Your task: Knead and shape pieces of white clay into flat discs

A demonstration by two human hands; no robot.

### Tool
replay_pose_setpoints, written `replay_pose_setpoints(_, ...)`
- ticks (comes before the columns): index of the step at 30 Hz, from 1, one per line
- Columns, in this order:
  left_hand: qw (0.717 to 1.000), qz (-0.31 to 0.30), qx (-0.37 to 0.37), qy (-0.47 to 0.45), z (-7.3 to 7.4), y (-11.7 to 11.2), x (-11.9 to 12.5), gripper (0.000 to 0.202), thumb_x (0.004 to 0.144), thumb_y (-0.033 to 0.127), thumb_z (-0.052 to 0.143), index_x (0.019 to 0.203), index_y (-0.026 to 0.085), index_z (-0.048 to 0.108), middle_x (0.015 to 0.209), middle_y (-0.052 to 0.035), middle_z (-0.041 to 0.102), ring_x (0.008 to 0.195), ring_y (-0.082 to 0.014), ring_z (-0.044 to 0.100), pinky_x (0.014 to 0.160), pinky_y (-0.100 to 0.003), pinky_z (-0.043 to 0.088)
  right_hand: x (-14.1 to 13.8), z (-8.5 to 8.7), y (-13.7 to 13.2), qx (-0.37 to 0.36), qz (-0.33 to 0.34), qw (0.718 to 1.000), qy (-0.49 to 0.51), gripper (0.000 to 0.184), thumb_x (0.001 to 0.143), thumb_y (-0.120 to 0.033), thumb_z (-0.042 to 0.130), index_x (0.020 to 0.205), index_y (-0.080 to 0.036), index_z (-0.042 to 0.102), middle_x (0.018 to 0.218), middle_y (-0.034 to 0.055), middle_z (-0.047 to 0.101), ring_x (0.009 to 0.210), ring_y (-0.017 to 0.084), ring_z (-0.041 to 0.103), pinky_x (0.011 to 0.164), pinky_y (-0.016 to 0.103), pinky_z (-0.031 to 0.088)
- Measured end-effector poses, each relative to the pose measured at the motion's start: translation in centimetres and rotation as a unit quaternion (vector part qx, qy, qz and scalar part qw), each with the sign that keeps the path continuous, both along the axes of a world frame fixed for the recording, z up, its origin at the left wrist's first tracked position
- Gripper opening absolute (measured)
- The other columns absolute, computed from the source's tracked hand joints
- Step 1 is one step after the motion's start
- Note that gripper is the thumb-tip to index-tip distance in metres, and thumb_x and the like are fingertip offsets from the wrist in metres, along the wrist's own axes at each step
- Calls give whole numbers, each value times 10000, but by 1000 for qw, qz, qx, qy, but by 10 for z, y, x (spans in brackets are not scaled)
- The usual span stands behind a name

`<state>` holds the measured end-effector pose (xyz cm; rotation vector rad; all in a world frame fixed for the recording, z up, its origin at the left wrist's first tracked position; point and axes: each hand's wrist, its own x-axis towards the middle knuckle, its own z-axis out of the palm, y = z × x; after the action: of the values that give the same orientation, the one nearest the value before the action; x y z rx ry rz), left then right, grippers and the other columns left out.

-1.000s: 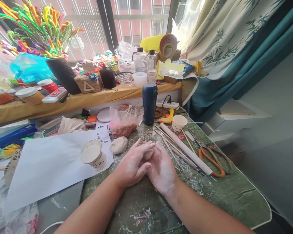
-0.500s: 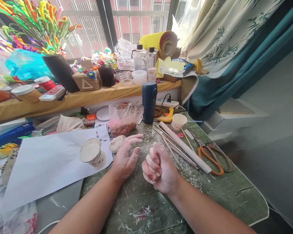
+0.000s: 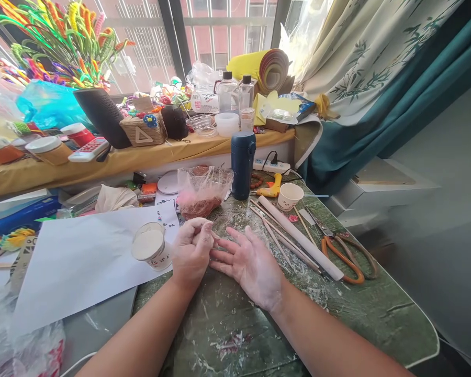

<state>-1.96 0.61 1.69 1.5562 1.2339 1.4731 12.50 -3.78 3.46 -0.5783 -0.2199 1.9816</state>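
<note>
My left hand (image 3: 191, 250) is curled closed on the green table (image 3: 349, 314), just right of a paper cup (image 3: 149, 248) lying on its side. Its fingers wrap a pale clay lump, which is mostly hidden. My right hand (image 3: 251, 264) lies beside it, palm up and dusted white. Its fingers are spread, nothing is in it, and the fingertips almost touch my left hand.
A white paper sheet (image 3: 82, 262) lies to the left. Behind the hands sit a plastic bag of reddish clay (image 3: 203, 195) and a dark blue bottle (image 3: 242, 165). A white rolling pin (image 3: 298, 238), thin sticks (image 3: 275, 234), orange-handled scissors (image 3: 345, 257) and a small cup (image 3: 289, 196) lie right.
My right hand was a fist around pale clay and has opened palm up, empty. My left hand was open and has curled shut where the clay lump lay on the table.
</note>
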Motion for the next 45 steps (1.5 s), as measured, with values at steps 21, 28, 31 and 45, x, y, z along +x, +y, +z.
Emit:
replay_pose_setpoints(21,992,-80,45,90,-13,11,-6,250,1008,387,519,1170,217,606,1140,-90,689,1091,-225,655,985,-396,527,5,-7,3,15,-56,997,-54,373,803,-528,753,724,-207,582,516,-54,546,438,75,368,467,201,285)
replay_pose_setpoints(28,973,-97,99,186,-5,6,-4,220,1008,344,503,1074,217,671,1028,-73,700,987,-219,637,909,-380,512,2,-4,-1,56,-33,991,-114,561,745,-463,828,539,-217,368,384,-88,393,383,54,224,444,228,174)
replay_pose_setpoints(31,965,-119,118,203,-4,4,-5,226,1014,319,480,1077,207,666,1039,-76,699,987,-219,632,919,-388,497,3,-5,-2,60,-24,992,-110,543,756,-435,810,532,-219,366,378,-88,380,376,54,213,441,237,162)
replay_pose_setpoints(45,984,-97,-6,147,-2,7,-1,251,834,384,739,1025,227,697,1103,-84,743,1072,-273,685,989,-447,533,-5,-1,1,144,30,988,-48,554,926,-655,537,1222,-207,673,1119,95,747,999,235,681,868,353,519)
